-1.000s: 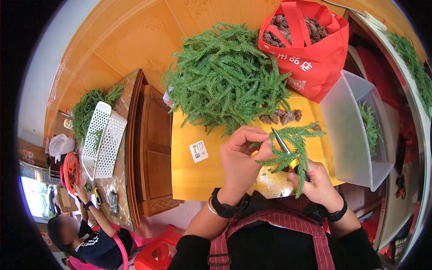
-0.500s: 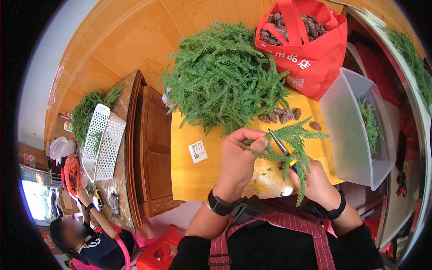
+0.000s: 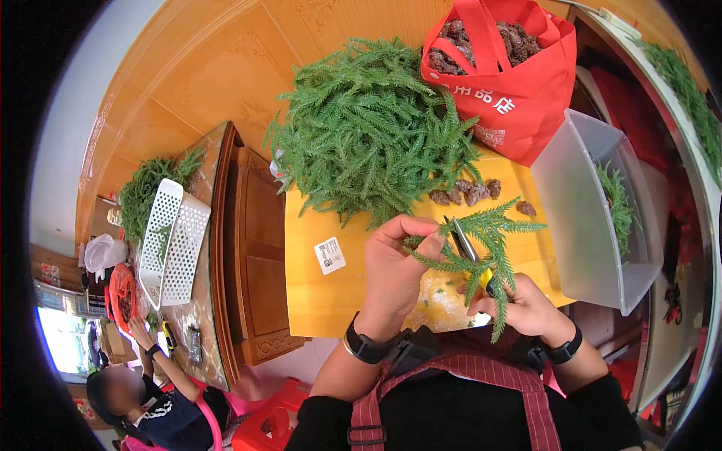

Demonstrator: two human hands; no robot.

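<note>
My left hand (image 3: 402, 263) pinches the end of a green artificial pine sprig (image 3: 492, 237) between thumb and fingertips, above the yellow table (image 3: 312, 301). Fingers of my right hand (image 3: 526, 307) are wrapped round the handles of dark-bladed snips (image 3: 466, 246) with yellow and black grips. Their slim blades stand slightly apart beside the sprig's stem, close to my left fingertips. The sprig's needles partly cover the grips. Just beyond lie several brown pine cones (image 3: 474, 194). A big heap of similar green sprigs (image 3: 372, 135) fills the back of the table.
A red bag (image 3: 519, 90) full of pine cones stands at the back right. By the right edge is a translucent plastic bin (image 3: 583, 225) with greenery inside. A white label (image 3: 329, 255) lies on the table. At left, another person sits by a side table with white baskets (image 3: 184, 248).
The snips' blades have parted a little, and my right hand's fingers have loosened outward on the handles. My left hand keeps its pinch on the sprig.
</note>
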